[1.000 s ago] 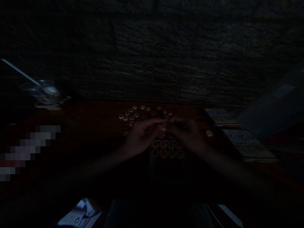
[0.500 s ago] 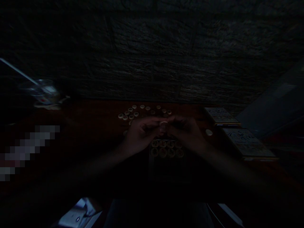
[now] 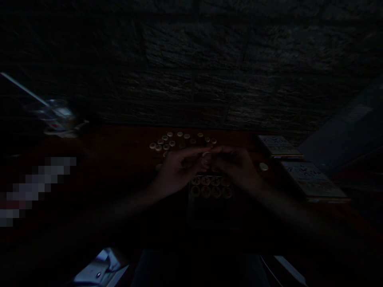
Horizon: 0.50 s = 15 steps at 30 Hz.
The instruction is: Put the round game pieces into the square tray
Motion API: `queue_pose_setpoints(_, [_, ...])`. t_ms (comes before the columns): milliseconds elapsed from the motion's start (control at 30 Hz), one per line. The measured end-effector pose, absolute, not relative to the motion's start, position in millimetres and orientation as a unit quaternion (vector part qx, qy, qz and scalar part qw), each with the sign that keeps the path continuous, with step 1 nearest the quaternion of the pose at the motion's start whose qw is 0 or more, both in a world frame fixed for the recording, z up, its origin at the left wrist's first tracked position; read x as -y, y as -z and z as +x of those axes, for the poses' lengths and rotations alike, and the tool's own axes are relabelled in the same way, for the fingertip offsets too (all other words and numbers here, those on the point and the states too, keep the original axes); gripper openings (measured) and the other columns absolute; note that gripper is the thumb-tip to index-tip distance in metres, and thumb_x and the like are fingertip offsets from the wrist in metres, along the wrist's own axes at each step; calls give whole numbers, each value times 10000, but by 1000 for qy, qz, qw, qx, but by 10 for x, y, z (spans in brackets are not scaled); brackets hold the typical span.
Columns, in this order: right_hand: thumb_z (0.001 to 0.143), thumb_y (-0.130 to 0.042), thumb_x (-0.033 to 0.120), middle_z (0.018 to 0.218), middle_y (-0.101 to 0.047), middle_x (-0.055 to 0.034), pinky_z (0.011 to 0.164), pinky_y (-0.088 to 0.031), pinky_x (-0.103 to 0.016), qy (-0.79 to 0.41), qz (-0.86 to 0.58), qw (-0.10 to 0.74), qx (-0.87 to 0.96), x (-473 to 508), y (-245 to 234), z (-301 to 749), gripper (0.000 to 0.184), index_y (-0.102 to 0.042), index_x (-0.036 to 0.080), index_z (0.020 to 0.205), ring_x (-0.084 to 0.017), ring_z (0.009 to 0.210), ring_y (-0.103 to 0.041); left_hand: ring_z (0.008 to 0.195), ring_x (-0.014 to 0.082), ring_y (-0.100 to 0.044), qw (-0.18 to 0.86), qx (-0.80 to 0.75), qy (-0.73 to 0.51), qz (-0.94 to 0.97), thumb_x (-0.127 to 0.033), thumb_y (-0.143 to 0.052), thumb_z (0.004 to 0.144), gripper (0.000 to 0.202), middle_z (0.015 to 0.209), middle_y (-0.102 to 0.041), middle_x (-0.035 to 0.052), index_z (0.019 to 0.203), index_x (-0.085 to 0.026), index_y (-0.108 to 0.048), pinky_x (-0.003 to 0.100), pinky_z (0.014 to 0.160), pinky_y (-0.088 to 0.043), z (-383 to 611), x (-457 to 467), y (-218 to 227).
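Table (image 3: pixel 122 141) in dim light, its far edge set against a rough block wall (image 3: pixel 191 87). Left hand (image 3: pixel 175 171) and right hand (image 3: pixel 236 165) meet above the middle of the table; in each, the grip is nearly closed, the fingertips of both pinching one small pale disc (image 3: pixel 206 154) between them. Shadow obscures the exact placing of the thumbs. Just nearer the table's near edge lies a dark shallow tray (image 3: pixel 211 213), with marked discs (image 3: pixel 205 192) in two rows of four along its far side. Loose discs (image 3: pixel 166 147) are scattered beyond the hands, toward the far edge. A single white disc (image 3: pixel 263 167) lies to the right, beside two flat boxes (image 3: pixel 314 179) near the right edge. A clear cup (image 3: pixel 58 115) with a straw (image 3: pixel 25 89) stands toward the far left corner.
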State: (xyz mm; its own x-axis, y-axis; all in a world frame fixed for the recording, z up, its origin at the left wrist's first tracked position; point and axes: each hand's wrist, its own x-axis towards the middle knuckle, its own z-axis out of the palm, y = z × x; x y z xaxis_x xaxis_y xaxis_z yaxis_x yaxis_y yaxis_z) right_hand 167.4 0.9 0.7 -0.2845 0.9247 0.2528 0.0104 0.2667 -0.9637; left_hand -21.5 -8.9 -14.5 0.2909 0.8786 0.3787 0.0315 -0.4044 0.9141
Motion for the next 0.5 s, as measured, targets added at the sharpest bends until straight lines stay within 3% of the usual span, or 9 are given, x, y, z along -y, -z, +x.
queue_pose_setpoints(200, [760, -857, 460, 624, -693, 9, 545, -483, -220, -454, -385, 470, 652, 17, -11, 1649, 308, -736, 186, 686, -108, 558, -606, 890, 187, -787, 402, -322, -499, 697, -231, -783, 854, 292, 1034, -814, 67, 1140, -181, -750, 257, 799, -641, -210, 91, 169])
queue_pose_setpoints(333, [731, -881, 454, 683, -739, -8, 599, -529, -240, -456, -375, 486, 644, 14, 18, 1636, 294, -757, 187, 732, -129, 611, -660, 926, 204, -790, 432, -311, -509, 677, -240, -818, 827, 304, 1062, -815, 75, 1123, -185, -774, 293, 848, -648, -206, 93, 171])
queue_pose_setpoints(500, [781, -847, 461, 719, -748, -6, 612, -535, -241, -454, -366, 494, 645, 13, 29, 1653, 258, -801, 210, 814, -140, 663, -683, 830, 218, -802, 522, -324, -506, 605, -330, -790, 866, 320, 975, -822, 92, 1127, -147, -771, 314, 752, -675, -191, 111, 104])
